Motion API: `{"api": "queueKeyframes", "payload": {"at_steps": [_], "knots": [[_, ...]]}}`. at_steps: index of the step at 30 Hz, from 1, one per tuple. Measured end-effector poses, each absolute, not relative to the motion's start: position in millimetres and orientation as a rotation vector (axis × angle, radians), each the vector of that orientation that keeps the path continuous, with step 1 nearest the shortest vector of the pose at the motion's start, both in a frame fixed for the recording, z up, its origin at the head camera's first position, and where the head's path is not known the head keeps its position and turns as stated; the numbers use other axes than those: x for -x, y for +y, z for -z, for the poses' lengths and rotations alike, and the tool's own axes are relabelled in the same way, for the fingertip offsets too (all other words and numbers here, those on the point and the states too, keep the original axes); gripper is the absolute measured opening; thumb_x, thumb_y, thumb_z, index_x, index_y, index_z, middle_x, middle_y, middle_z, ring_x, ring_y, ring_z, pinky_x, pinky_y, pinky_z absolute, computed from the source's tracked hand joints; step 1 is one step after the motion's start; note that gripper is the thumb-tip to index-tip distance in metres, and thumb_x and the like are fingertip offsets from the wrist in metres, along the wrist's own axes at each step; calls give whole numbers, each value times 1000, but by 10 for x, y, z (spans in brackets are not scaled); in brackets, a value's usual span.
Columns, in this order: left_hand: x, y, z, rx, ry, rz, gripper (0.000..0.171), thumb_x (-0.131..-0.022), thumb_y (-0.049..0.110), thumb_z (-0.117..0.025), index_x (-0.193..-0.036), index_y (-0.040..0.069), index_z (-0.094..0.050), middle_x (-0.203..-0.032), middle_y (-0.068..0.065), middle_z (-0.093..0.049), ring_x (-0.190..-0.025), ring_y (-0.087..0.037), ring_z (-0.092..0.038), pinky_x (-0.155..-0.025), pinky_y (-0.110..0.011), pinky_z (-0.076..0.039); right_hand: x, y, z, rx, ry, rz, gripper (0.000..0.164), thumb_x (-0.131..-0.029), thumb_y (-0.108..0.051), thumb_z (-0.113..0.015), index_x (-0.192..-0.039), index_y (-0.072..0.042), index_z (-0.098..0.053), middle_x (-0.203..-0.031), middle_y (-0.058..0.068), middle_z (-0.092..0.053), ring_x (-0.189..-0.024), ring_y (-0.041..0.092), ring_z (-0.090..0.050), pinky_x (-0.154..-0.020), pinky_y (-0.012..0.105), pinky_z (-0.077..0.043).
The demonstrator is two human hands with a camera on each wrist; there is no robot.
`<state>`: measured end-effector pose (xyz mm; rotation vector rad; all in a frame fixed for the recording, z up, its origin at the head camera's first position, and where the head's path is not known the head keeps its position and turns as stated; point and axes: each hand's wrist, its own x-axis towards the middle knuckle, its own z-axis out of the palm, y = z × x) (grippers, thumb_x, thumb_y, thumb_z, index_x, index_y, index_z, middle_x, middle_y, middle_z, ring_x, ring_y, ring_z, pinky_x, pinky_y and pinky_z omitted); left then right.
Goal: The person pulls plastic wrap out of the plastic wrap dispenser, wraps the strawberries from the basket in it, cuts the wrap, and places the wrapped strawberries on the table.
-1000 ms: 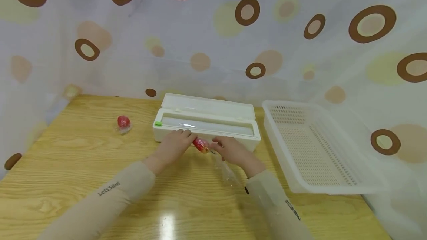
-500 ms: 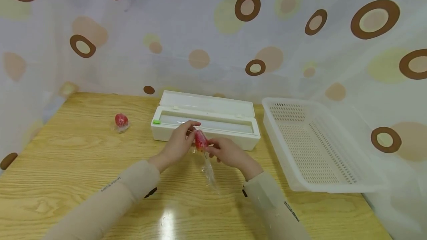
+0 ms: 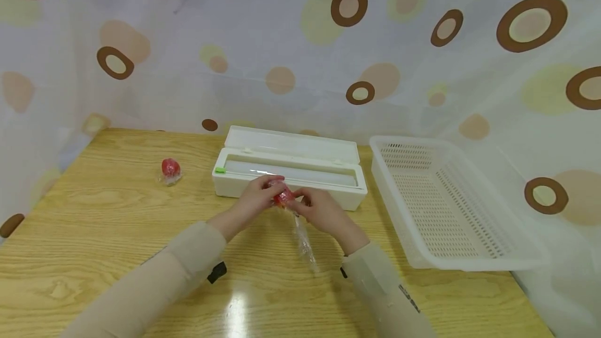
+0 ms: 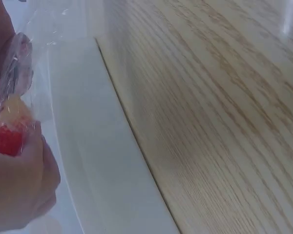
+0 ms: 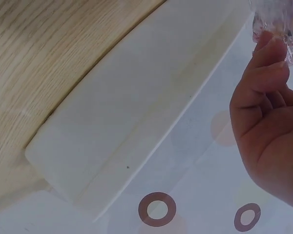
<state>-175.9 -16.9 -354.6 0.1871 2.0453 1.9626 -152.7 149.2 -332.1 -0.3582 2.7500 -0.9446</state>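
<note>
A small red and yellow fruit (image 3: pixel 283 197), apple-like, is wrapped in clear plastic wrap and held up in front of the white wrap dispenser box. My left hand (image 3: pixel 251 200) grips it from the left, thumb and fingers around its red part, as the left wrist view shows on the fruit (image 4: pixel 9 139). Close on the other side, my right hand (image 3: pixel 324 214) pinches the plastic wrap (image 5: pixel 278 24) at the fruit's lower end with thumb and forefinger. A loose tail of plastic wrap (image 3: pixel 304 239) hangs down toward the table.
The dispenser box (image 3: pixel 338 197) stands with its lid (image 3: pixel 291 145) up and a film roll (image 3: pixel 291 172) inside. Another wrapped red fruit (image 3: pixel 171 168) lies to the left on the wooden table (image 3: pixel 117 213). At right is a white perforated basket (image 3: pixel 422 254). A spotted curtain (image 3: pixel 281 40) hangs behind.
Both hands have turned the fruit and come closer together around it. The film tail swung left, then slightly back right. The other fruit, box and basket stay in place.
</note>
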Motion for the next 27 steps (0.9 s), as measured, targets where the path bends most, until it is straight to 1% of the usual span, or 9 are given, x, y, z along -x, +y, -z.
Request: {"api": "queueKeyframes", "payload": {"at_steps": [2,4,6,10,11,14,19,22,27], "knots": [[1763,-155,3544,-104,2122,-1976,42,-95,18,-49,-132,-1,-46,-120,-18,-52,-97,-15,-54,-78,-19,-48,1507,1491,3337,354,2805,887,43,-87,-35,-65,-117,-5,-60,-72,5,-57,-57,12,-45,-53,24,-37],[1768,-153,3531,-48,2154,-2016,40,-95,16,-49,-132,-1,-47,-119,-16,-52,-97,-15,-53,-80,-20,-47,1483,1491,3347,341,2859,820,44,-84,-34,-68,-117,-5,-60,-70,2,-54,-56,12,-42,-52,24,-34],[1775,-161,3516,-16,2167,-2052,39,-96,16,-48,-131,-1,-47,-120,-15,-52,-99,-16,-53,-82,-21,-47,1464,1493,3363,327,2910,779,36,-85,-30,-68,-112,-6,-62,-68,2,-52,-54,12,-40,-50,24,-33],[1787,-175,3489,34,1964,-2174,40,-99,15,-42,-135,-2,-40,-129,-17,-48,-104,-16,-52,-81,-19,-47,1468,1480,3396,296,2976,911,18,-91,-20,-61,-100,-6,-68,-74,5,-62,-58,12,-46,-54,24,-39],[1793,-179,3490,40,1903,-2206,40,-99,14,-41,-135,-4,-38,-128,-17,-47,-102,-14,-51,-77,-17,-46,1477,1477,3401,275,2977,983,18,-92,-19,-59,-99,-6,-68,-78,6,-65,-62,12,-48,-57,24,-41],[1811,-187,3491,63,1723,-2280,40,-100,12,-36,-135,-6,-33,-127,-16,-46,-97,-11,-50,-75,-17,-47,1510,1469,3399,181,2920,1250,20,-93,-16,-57,-101,-2,-69,-87,11,-68,-70,16,-56,-64,27,-47],[1815,-194,3492,-10,1646,-2249,42,-99,11,-36,-137,-6,-32,-131,-16,-43,-99,-11,-51,-81,-19,-50,1570,1471,3382,-5,2705,1675,20,-94,-11,-55,-104,3,-65,-86,14,-64,-72,15,-59,-71,34,-54],[1791,-187,3499,-78,1670,-2170,44,-98,10,-39,-139,-4,-32,-133,-16,-41,-106,-14,-49,-85,-20,-48,1595,1475,3373,-105,2583,1852,21,-95,-10,-53,-108,4,-61,-80,8,-62,-68,8,-58,-67,28,-55],[1738,-162,3529,-246,1760,-2031,50,-95,7,-47,-141,-2,-30,-135,-19,-40,-117,-23,-48,-100,-33,-44,1609,1489,3355,-227,2388,2074,20,-95,-11,-52,-108,4,-55,-75,-3,-57,-63,4,-57,-59,18,-50]]}}
